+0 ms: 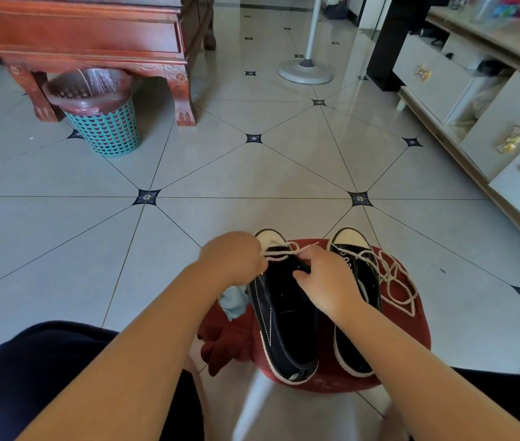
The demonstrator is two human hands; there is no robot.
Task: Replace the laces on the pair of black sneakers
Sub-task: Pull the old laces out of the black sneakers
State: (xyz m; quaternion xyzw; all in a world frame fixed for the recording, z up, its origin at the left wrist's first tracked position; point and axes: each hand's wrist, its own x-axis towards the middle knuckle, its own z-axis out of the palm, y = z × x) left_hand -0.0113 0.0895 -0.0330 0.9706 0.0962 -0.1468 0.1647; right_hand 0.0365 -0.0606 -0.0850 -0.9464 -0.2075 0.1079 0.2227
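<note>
Head view, sneakers first: left sneaker (284, 319) and right sneaker (347, 345) side by side on red stool (411, 329), toes pointing away, heels toward the sitter, presumably so that the eyelets face up within easy reach. On the left sneaker, white lace (279, 254) crossing near the toe only, none visible further back; lacing judged barely started. Curled tight on one run of that lace at the toe end, left hand (233, 259), apparently for tension; pinching the other run over the tongue, right hand (325, 281), fingertips hidden, exact eyelet not determinable. At the right sneaker, loose lace (392, 281) caught near the toe and spilling in loops across the stool's right side, apart from both hands; old or new, not determinable. Pale blue cloth (233, 300) and dark red cloth (223, 342) hanging off the stool's left side, just beside the left sneaker. Stool set low between the knees, likely as a work surface. Further out on tiled floor (252, 173): teal basket (105, 122) under carved wooden table (93, 36), fan base (304, 71), white cabinet (475, 106) at right, all well apart from the work.
</note>
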